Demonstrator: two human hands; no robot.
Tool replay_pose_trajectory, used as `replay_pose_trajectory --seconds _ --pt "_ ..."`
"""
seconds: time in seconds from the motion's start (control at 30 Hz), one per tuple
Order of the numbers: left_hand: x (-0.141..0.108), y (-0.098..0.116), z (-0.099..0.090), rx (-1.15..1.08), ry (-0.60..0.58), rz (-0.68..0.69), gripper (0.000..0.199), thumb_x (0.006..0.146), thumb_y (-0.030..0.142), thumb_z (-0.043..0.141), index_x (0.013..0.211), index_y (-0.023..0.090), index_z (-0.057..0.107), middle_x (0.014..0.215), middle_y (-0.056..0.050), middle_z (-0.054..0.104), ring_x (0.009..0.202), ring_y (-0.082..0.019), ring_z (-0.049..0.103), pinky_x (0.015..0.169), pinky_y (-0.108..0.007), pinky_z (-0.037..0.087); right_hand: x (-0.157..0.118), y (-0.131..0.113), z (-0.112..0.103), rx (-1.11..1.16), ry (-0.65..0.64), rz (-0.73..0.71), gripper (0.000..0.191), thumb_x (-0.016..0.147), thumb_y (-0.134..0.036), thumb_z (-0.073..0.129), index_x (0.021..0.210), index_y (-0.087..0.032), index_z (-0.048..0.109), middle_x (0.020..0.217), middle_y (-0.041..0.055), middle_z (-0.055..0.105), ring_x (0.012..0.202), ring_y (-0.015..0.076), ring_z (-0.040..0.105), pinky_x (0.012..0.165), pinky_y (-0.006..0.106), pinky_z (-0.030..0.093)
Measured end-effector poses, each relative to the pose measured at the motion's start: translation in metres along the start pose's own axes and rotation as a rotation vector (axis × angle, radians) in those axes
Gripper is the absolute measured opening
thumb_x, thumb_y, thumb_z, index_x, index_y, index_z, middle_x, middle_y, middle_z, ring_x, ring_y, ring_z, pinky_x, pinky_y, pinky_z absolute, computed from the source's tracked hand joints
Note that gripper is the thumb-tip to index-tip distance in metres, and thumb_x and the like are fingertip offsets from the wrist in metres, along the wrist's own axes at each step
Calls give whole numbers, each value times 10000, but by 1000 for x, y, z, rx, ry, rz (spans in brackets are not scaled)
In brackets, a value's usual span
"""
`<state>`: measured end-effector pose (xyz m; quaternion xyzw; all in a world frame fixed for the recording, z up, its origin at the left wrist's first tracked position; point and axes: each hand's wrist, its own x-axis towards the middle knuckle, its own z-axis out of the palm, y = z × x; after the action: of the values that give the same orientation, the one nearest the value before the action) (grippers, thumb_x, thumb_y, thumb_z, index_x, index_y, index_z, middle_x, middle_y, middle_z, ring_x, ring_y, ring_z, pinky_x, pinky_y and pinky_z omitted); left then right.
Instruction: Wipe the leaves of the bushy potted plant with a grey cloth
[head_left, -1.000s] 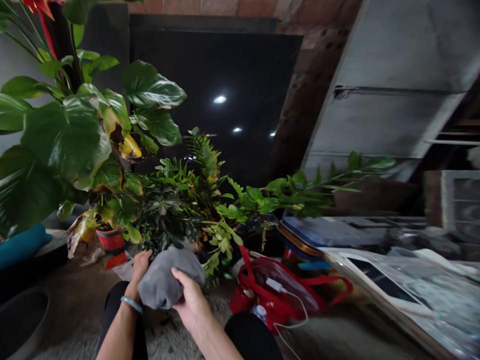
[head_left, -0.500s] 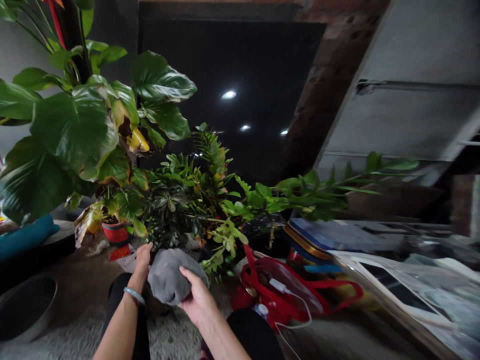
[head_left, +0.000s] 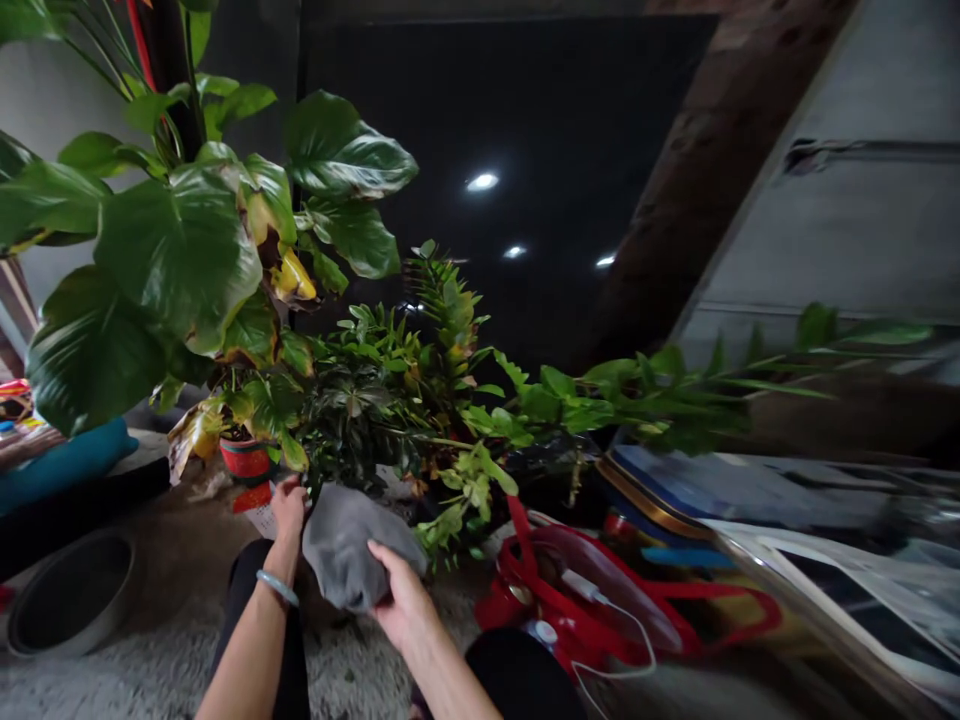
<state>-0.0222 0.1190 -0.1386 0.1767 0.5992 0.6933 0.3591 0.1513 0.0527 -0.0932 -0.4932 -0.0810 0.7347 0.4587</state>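
A bunched grey cloth [head_left: 351, 550] is in my right hand [head_left: 401, 595], with the thumb lying over its near face and the other fingers hidden beneath it. To the left of the cloth is my left hand [head_left: 288, 508], at the lower leaves of a dark green leafy plant [head_left: 349, 425]. Its fingers look curled together, and what they hold, if anything, is too small to make out. A pale bangle [head_left: 277, 588] circles that wrist. Just behind the left hand stands a red pot [head_left: 247, 458], with a red and white printed tag [head_left: 259, 508] in front of it.
A large-leaved plant [head_left: 176, 245] rises at the left, above a round grey basin [head_left: 71, 595]. At the right, a red bag [head_left: 517, 570] holds a white charger [head_left: 581, 585] with a cable. Beyond it lie a blue-lidded box [head_left: 675, 475] and a white-framed panel [head_left: 840, 590].
The view has swung a little to the left, so the surroundings sit farther right. The cloth looks looser and more angular in my right hand. My left hand stays beside the plant.
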Motion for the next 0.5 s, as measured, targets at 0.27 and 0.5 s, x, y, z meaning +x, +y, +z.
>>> replay_pose_trajectory --seconds 0.27,0.5 --pt "-6 27 -11 102 -21 533 215 776 357 610 905 215 708 1316 -102 592 1348 -279 403 1113 -399 295 -32 8 -23 -37 -76 -21 299 535 -313 832 774 -177 716 720 54 760 771 271 719 722 376 554" --pt "15 17 -19 201 -49 297 446 834 379 517 1202 150 624 1364 -176 551 1302 -324 458 1074 -459 347 -77 -23 18 -115 -159 -80 261 470 -268 845 686 -166 740 724 71 764 821 297 709 746 377 553"
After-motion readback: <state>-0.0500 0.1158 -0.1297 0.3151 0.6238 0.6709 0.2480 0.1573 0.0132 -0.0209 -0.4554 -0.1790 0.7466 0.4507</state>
